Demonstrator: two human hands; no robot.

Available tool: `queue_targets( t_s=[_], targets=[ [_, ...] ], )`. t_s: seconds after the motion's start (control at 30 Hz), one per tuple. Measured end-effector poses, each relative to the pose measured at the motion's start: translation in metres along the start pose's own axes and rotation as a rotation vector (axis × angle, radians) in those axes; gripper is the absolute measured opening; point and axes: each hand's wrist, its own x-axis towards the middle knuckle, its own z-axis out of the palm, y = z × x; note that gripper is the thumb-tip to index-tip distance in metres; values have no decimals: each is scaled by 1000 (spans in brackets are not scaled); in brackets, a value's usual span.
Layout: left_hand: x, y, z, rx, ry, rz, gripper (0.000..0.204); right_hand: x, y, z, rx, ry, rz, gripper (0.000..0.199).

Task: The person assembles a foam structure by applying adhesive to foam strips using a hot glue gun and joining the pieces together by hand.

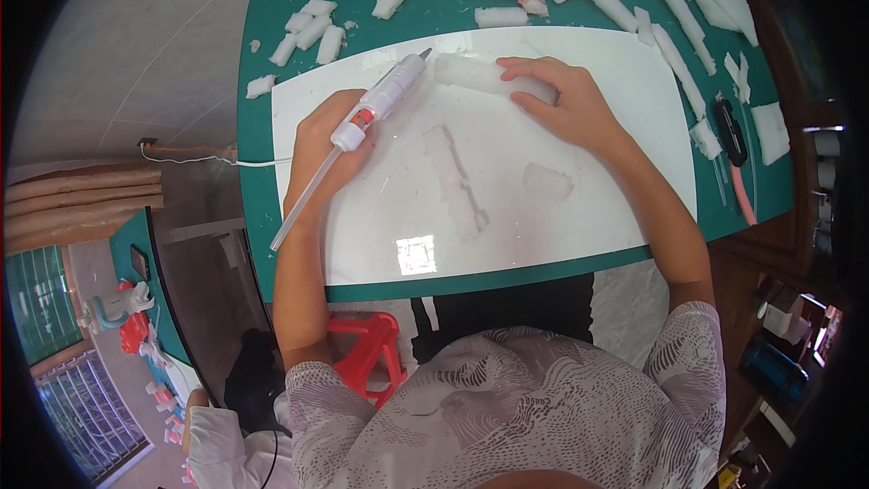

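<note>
My left hand [328, 140] is wrapped around a white hot glue gun [387, 91]. A translucent glue stick [308, 196] sticks out of its rear, and the nozzle points up and right, close to the left end of a white foam block [466, 73]. My right hand [570, 101] grips that block at its right end, thumb and fingers on either side. Nearer to me on the glossy white board [371, 226] lie a long foam strip [450, 172] with a ragged edge and a short foam piece [547, 181].
Several foam offcuts [312, 32] are scattered along the green table's [262, 145] far side. A black-handled tool [730, 131] with a pink part lies at the right. A white cord [217, 159] runs in from the left. Below stand a red stool [371, 353] and another person's sleeve [217, 439].
</note>
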Motion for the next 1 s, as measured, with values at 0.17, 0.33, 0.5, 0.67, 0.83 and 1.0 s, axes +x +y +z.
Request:
queue_targets(
  t_s=[0.17, 0.33, 0.5, 0.67, 0.83, 1.0],
  targets=[
    [0, -4, 4, 5, -48, 20, 28, 0, 0, 1, -11, 9, -19, 21],
    [1, -3, 4, 2, -69, 25, 25, 0, 1, 2, -2, 29, -35, 21],
    [0, -5, 7, 20, -77, 17, 25, -1, 1, 2, -6, 28, -13, 21],
    [0, -5, 6, 25, -78, 32, 25, 0, 0, 3, -5, 33, -26, 22],
    [1, -9, 9, 45, -75, 110, 26, 0, -1, 2, 1, 19, 14, 26],
    [1, -10, 8, 95, -62, 201, 31, 0, -4, 1, 7, 15, 15, 26]
  ],
)
